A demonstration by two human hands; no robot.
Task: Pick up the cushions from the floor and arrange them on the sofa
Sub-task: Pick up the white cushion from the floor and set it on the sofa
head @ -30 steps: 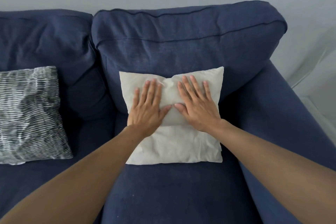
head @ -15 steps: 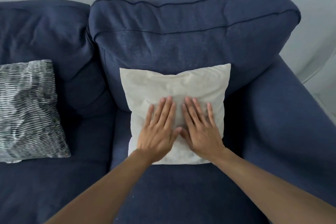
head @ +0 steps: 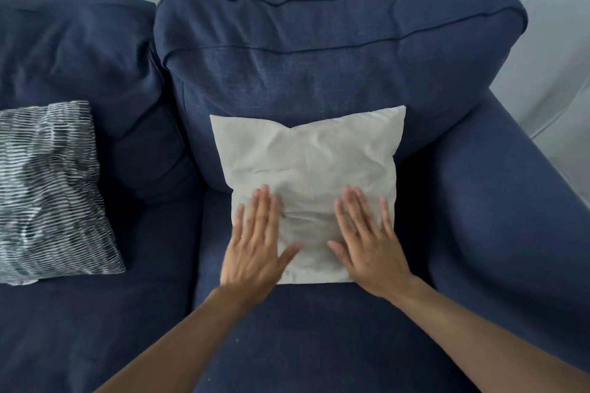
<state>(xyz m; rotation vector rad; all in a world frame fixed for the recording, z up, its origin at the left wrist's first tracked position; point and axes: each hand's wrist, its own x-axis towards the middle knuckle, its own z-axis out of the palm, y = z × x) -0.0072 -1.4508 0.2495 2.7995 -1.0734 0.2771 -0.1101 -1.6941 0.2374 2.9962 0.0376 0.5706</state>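
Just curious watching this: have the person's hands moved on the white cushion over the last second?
Yes. The left hand and right hand slid from the white cushion's upper middle down to its lower edge and spread apart.

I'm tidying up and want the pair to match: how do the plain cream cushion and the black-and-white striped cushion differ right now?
The plain cream fabric cushion is unpatterned; the black-and-white striped cushion is covered in wavy lines. The cream one sits near the blue sofa armrest with the left hand and right hand flat on it; the striped one sits further left, untouched. Both are square and lean against back cushions.
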